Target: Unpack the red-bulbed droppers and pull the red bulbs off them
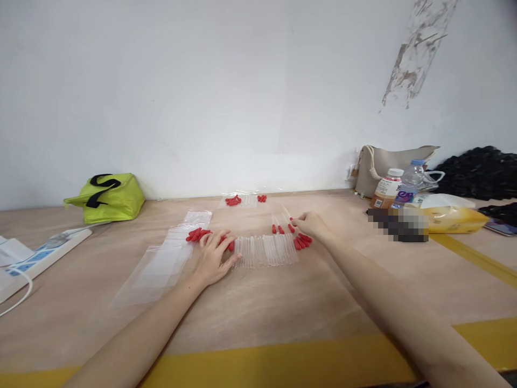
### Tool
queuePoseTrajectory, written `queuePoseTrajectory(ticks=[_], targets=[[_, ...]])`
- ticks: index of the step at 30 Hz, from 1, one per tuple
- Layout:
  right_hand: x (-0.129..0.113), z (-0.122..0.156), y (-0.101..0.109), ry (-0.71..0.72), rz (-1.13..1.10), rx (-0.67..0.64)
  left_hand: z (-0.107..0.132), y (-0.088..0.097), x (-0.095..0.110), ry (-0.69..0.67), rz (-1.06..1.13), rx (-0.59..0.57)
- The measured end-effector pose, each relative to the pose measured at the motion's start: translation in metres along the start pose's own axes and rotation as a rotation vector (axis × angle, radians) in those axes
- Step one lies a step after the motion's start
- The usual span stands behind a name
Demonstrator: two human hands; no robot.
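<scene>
A row of thin clear tubes [264, 251] lies side by side on the brown table covering, in front of me. My left hand [214, 258] is open at the left end of this row, its fingers spread over some red rubber bulbs [230, 246]. More red bulbs [197, 235] lie just left of its fingertips. Beyond the row, my right hand [313, 226] pinches a dropper [291, 219] by its red bulb end, the thin stem pointing away from me. Close beside it lie other droppers [277, 228] with red bulbs. Another cluster of red bulbs [302, 241] sits below my right hand.
Clear plastic bags [161, 264] overlap at the left. Near the wall are further red bulbs [233, 200] and clear tubes. A power strip [52, 256] and a lime-green bag [113, 199] stand left. Bottles [388, 188], a yellow packet [456, 218] and a grey bag [365, 172] are right.
</scene>
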State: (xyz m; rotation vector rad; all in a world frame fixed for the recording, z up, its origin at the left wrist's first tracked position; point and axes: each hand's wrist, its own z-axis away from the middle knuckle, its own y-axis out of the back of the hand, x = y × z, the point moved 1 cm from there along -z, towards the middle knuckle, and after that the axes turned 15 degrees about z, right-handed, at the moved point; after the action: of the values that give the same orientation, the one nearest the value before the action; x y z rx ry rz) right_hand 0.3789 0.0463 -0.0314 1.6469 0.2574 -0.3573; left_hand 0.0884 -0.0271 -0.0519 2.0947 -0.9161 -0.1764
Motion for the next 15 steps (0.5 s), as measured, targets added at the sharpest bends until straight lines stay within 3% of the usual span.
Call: queuePoseTrajectory(ticks=[3,5,8,11,15], targets=[[-0.011,0.025,-0.003,0.123,-0.039,0.137,0.0,0.0,0.003,-0.004,-0.026,0.104],[-0.018,0.046,-0.011,0.429,-0.004,0.399,-0.001,0.0,0.008,-0.046,-0.044,0.127],[-0.021,0.073,-0.029,0.756,0.071,0.567,-0.001,-0.001,0.017,-0.159,-0.067,0.082],[-0.022,0.088,-0.044,0.894,0.12,0.632,0.001,-0.007,0.026,-0.26,-0.045,-0.014],[-0.025,0.091,-0.048,0.929,0.145,0.669,0.001,-0.017,0.033,-0.265,0.019,-0.038]])
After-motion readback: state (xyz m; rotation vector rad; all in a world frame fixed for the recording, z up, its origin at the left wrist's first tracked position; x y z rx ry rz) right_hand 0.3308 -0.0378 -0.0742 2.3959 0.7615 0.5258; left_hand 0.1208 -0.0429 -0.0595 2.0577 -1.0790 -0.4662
